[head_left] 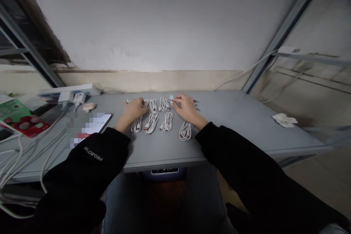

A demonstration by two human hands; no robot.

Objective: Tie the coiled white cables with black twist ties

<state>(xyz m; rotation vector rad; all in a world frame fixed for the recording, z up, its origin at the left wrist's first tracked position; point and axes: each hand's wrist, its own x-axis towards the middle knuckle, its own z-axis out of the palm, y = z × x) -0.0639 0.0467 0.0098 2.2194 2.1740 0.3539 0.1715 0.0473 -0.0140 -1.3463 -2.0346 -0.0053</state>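
Note:
Several coiled white cable bundles [151, 121] lie in two rows on a grey table [233, 117]. My left hand [133, 109] rests at the left end of the far row, fingers curled round a bundle there. My right hand [186, 108] sits at the right end of the far row, fingertips pinching a white cable [172, 100]. Another bundle [185, 131] lies just below my right wrist. Both arms wear black sleeves.
A phone [94, 124] lies left of my left hand. Farther left are a white power strip [68, 91] with plugged chargers, a small beige earbud case [89, 106], loose white wires and a red-green packet [24, 120]. A crumpled white tissue [284, 120] sits at the table's right.

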